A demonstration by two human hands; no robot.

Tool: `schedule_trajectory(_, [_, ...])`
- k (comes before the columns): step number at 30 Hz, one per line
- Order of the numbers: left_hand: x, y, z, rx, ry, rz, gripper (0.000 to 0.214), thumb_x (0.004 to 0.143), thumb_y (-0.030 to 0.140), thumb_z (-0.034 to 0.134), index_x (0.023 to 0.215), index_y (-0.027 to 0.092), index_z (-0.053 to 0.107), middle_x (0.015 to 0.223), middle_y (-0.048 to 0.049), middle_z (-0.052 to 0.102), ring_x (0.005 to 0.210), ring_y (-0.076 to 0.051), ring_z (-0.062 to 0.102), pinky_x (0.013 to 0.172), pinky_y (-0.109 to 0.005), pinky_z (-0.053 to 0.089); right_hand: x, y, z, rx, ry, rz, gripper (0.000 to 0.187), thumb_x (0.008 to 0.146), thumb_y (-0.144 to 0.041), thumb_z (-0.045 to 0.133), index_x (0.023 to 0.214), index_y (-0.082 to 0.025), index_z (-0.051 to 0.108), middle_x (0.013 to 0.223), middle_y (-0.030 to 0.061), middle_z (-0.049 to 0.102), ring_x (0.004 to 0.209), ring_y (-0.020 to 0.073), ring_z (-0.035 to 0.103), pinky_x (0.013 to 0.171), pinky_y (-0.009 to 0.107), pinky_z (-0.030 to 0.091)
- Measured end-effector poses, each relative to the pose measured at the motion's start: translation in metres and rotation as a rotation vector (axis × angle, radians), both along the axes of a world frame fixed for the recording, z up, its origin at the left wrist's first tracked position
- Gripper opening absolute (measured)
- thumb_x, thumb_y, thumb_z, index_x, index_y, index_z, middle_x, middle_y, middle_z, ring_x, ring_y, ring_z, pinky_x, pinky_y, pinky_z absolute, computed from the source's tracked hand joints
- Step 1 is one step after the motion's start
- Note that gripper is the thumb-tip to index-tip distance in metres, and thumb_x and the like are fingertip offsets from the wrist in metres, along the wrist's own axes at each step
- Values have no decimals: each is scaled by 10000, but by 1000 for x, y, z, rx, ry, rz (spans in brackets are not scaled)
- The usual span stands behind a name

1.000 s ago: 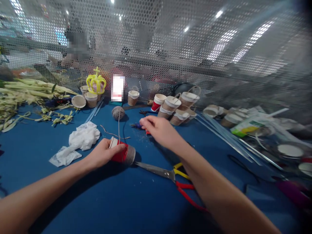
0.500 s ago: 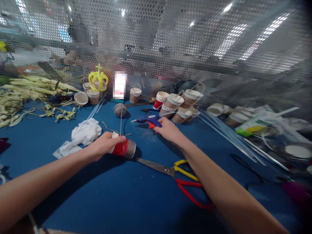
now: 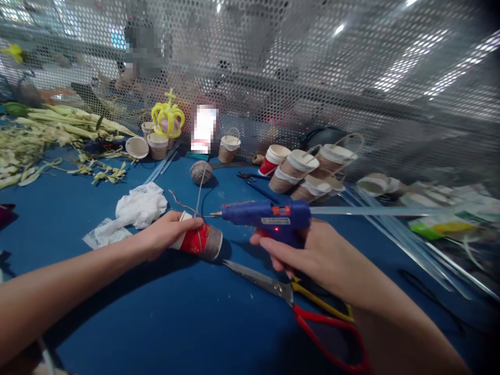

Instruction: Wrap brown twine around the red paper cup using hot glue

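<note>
My left hand (image 3: 166, 234) is closed around a red paper cup (image 3: 194, 239) lying on its side. Grey yarn is wound in rows about one end of the cup, and a strand runs from it to a ball of grey yarn (image 3: 201, 172) behind. In my right hand (image 3: 312, 255) is a blue hot glue gun (image 3: 265, 220), with a clear glue stick (image 3: 371, 211) sticking out of its back and a small red light lit. Its nozzle points left, just above the cup. Scissors (image 3: 273, 285) with red and yellow handles lie open below it, partly behind my right arm.
Crumpled white plastic (image 3: 141, 204) lies left of the cup. Several wrapped cups (image 3: 299, 165) stand at the back, near a yellow crown-shaped piece (image 3: 167, 115) and a phone (image 3: 204, 128). Glue sticks (image 3: 406, 245) lie at right, dried plant strips (image 3: 47, 138) at left. A perforated metal screen (image 3: 253, 62) closes the back.
The glue gun has been lifted off the table by my right hand and brought nearer, its nozzle close over the cup. My left hand keeps its hold on the cup. The view has shifted slightly.
</note>
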State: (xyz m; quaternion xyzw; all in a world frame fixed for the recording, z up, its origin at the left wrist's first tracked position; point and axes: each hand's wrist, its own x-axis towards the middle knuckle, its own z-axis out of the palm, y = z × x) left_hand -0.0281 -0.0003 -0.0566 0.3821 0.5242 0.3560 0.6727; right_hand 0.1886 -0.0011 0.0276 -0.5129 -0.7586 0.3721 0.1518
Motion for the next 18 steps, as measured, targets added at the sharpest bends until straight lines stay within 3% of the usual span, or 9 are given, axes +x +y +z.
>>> schedule_trajectory(4, [-2,0,-2,10,18,-9,306,655,427,618,637,123,586,537,11,566,455,-84,445,486,-210,298,0,-2,-4,168,-154,93,303,752,-327,526,479,-196,506,408,-40,511,376,98,459,393,223,382])
schedule_trajectory(9, [-2,0,-1,-9,16,-9,306,664,419,617,684,113,622,560,-9,602,464,-92,476,496,-217,327,-4,-5,-8,352,-245,201,219,760,-302,496,580,-212,584,472,-32,537,458,133,500,472,250,404])
schedule_trajectory(12, [-2,0,0,-33,0,9,275,691,381,607,693,107,635,589,-22,630,485,-96,513,508,-215,356,-5,-7,-9,370,-290,215,232,773,-292,466,585,-218,578,401,-41,450,425,132,465,448,248,379])
schedule_trajectory(18, [0,0,4,-33,-69,20,234,749,308,571,654,104,633,577,-23,647,470,-84,539,493,-195,377,-3,-12,-10,308,-400,203,334,786,-315,427,484,-211,523,417,-20,477,408,123,451,397,245,310])
